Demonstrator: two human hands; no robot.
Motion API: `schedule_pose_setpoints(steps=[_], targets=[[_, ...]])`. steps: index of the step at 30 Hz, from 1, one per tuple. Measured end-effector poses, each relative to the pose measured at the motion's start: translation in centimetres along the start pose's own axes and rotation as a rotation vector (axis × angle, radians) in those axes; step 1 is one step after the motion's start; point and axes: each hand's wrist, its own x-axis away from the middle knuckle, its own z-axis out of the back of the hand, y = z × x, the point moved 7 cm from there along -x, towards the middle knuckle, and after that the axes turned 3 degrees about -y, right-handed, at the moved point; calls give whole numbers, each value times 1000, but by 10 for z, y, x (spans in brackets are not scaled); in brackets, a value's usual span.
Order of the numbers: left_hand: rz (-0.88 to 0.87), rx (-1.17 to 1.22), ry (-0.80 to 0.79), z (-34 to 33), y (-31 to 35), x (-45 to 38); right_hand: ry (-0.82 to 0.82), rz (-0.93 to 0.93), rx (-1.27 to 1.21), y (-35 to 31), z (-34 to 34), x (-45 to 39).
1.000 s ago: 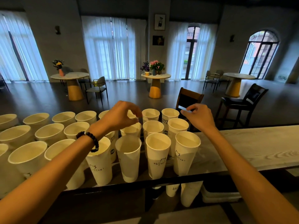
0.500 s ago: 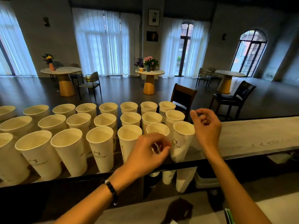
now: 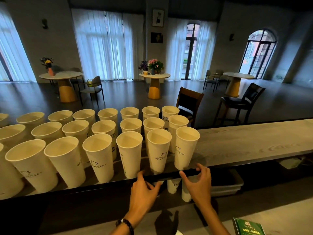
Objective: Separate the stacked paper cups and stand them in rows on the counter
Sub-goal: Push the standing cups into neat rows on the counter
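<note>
White paper cups [image 3: 130,155] stand upright in three rows on bench [image 3: 254,143], open mouths up, printed marks on near row. Rightmost near cup [image 3: 185,148] stands at row end, just above bench's front edge. Both hands below that edge: left hand [image 3: 144,192] with fingers [image 3: 141,175] curled loosely, holding nothing seen; right hand [image 3: 199,182] with fingers [image 3: 202,167] spread and bent, thumb near bench edge, gripping nothing. More cups [image 3: 172,185] on shelf under bench, between hands. Beaded bracelet [image 3: 126,225] on left wrist. Green booklet [image 3: 248,226] right of right forearm.
</note>
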Motion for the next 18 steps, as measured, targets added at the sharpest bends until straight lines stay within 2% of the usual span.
schedule_pose_setpoints(steps=[5, 9, 18], targets=[[-23, -24, -5, -9, 8, -17, -14, 24, 197, -8, -6, -8], [-12, 52, -42, -14, 15, -24, -11, -10, 368, -10, -9, -14], [-32, 51, -60, -14, 13, -28, 5, -32, 436, -14, -8, -20]])
